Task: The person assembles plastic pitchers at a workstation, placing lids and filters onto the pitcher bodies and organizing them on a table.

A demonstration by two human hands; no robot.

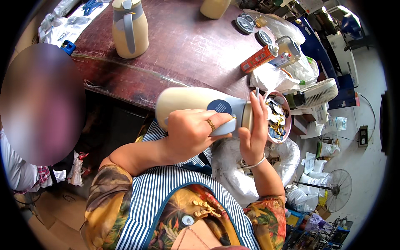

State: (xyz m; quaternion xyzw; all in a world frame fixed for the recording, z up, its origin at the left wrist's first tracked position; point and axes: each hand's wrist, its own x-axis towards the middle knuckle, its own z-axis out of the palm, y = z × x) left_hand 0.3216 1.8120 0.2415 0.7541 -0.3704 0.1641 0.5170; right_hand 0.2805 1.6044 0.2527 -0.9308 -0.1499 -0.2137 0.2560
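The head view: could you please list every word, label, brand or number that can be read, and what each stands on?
No text is clear enough to read.
Round dark blue label on the cream-and-grey insulated jug held by the left hand: pale print, too small.
Orange-red can on the table: printed marks, too blurred.
White-and-blue can beside it: printed marks, too small.

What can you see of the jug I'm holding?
The jug has a cream, plastic-looking body, a round dark label and a grey collar and handle. It is held sideways near the table, base to the left. The left hand grips the handle; the right hand seems to rest against its top end.
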